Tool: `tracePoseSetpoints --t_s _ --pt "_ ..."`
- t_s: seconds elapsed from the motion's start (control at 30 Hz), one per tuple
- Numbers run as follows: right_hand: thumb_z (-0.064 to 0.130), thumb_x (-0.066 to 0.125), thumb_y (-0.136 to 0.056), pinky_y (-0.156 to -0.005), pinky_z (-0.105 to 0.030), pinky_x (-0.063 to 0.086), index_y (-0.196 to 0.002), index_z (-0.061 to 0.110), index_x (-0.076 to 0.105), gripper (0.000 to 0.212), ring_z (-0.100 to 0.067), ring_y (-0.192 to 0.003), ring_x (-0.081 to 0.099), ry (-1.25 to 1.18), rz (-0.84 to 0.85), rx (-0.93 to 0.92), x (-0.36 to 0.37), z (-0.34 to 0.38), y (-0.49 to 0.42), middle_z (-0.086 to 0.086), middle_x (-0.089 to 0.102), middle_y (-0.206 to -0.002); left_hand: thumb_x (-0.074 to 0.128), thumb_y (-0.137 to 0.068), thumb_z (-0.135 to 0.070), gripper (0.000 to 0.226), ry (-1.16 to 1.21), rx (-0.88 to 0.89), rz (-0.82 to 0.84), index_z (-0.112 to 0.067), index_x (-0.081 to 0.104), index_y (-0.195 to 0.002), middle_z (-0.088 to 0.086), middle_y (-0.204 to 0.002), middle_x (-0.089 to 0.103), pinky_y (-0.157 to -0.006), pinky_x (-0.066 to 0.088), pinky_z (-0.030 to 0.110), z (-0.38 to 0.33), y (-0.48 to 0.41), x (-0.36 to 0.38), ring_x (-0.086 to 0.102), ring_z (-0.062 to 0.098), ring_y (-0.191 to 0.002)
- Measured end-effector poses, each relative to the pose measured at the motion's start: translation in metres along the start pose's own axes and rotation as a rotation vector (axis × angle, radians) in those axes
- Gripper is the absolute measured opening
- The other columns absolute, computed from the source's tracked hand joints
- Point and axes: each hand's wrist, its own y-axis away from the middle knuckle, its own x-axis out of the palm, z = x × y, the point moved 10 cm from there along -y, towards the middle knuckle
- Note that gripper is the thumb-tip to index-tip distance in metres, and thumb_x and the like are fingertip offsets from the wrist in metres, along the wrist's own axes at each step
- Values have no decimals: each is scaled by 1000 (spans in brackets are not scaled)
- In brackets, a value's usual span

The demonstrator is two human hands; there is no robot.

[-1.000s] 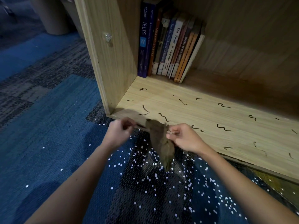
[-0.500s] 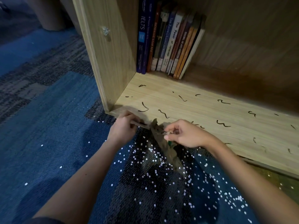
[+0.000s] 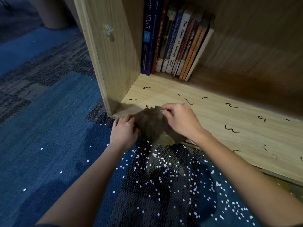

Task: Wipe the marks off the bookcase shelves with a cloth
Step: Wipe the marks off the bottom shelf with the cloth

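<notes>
Your right hand (image 3: 182, 122) pinches the bunched cloth's (image 3: 152, 128) top edge; your left hand (image 3: 123, 133) grips its left side, fingertips hidden. Cloth partly covers one mark (image 3: 146, 106) on the shelf (image 3: 213, 115).

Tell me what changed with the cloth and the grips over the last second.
The cloth hung limp from the right grip over the carpet; it has come up and forward onto the front edge of the shelf, bunched wide between both grips. The left grip has moved in and holds its left side; the right grip pinches its far edge. The marks and books are unchanged.
</notes>
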Motion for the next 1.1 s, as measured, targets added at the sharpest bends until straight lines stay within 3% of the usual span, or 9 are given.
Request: tracePoseSetpoints --t_s 0.1,0.2,0.3,0.4,0.57,0.73,0.9,1.0,1.1 --pt "19 49 -93 -76 -37 52 -116 16 62 27 -30 -83 64 -55 -72 124 14 -14 -12 -10 70 -93 52 -90 -22 36 15 16 -33 -12 56 -125 2 -133 51 -108 21 34 1 -2 -4 43 23 -124" --pt "29 53 -91 -70 -37 54 -126 18 52 37 -23 -77 61 -42 -9 116 40 -13 -12 -5 68 -104 53 -89 -19 33 46 20 -37 -10 60 -120 4 -129 53 -105 25 35 3 -2 -3 45 26 -120" --pt "47 57 -84 -90 -43 45 -133 21 39 58 -22 -111 47 65 96 88 69 -9 -6 1 54 -125 54 -85 -14 28 156 18 -51 -6 67 -108 10 -118 60 -96 39 41 8 -2 0 51 32 -108" --pt "53 53 -84 -95 -45 34 -137 24 30 64 -24 -120 35 187 106 43 77 -9 0 4 42 -134 54 -82 -8 25 205 -20 -91 -6 69 -102 8 -114 63 -95 40 42 16 -4 -2 54 32 -106" --pt "21 60 -79 -82 -43 45 -138 20 34 65 -26 -100 47 159 66 -101 75 -2 23 -6 56 -120 55 -85 -13 28 130 -58 -162 -16 67 -111 -1 -121 60 -103 22 34 12 -6 -7 50 23 -114" --pt "2 60 -77 -74 -46 52 -125 23 56 53 -28 -93 50 207 -17 -76 62 -15 41 -4 57 -111 57 -85 -14 34 124 47 -151 -22 62 -118 -2 -126 56 -105 24 36 -16 -2 3 47 22 -116" --pt "1 45 -88 -89 -41 45 -142 32 30 64 -34 -113 39 378 157 -9 67 -8 27 -6 37 -133 43 -94 -40 51 -4 -82 -91 -24 37 -141 0 -150 29 -114 3 38 -1 -5 14 21 20 -139" --pt "0 45 -88 -95 -44 45 -143 31 29 65 -38 -121 37 404 212 45 63 -17 47 -9 34 -139 27 -93 -57 69 -29 -166 72 -24 6 -149 0 -158 -4 -114 -11 42 14 -8 28 -11 17 -144" --pt "-1 53 -84 -91 -43 46 -140 29 37 65 -36 -117 40 453 180 171 47 -44 17 -10 42 -134 19 -92 -62 74 -59 -171 174 -24 -9 -148 0 -156 -18 -113 -14 43 16 -8 35 -22 16 -141"
